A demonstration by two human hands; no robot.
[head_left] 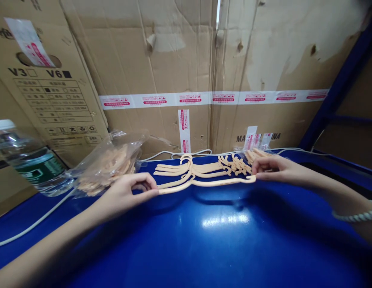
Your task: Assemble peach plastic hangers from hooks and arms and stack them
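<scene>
Blue glossy tabletop (222, 240), taped cardboard cartons (161, 60) behind. Front beige plastic hanger (204, 183) low at table's far side, pinched at both tips: left hand (128, 194) grasping left tip, right hand (276, 170) grasping right tip. Judged: one hanger being handled apart from rest; thin arms call for level, even hold. Behind hanger: hanger stack (188, 168). Left of hanger: bag of hangers (110, 160), water bottle (29, 160), white cable (29, 228); none blocking.

The left grip (128, 194) pinches one end of a beige hanger (222, 182) lying on the blue desk (222, 240). The right grip (271, 170) pinches its other end, at 3 o'clock. More hangers (173, 167) lie just at its 12 o'clock, and a plastic bag (109, 162) sits at 9 o'clock.
</scene>
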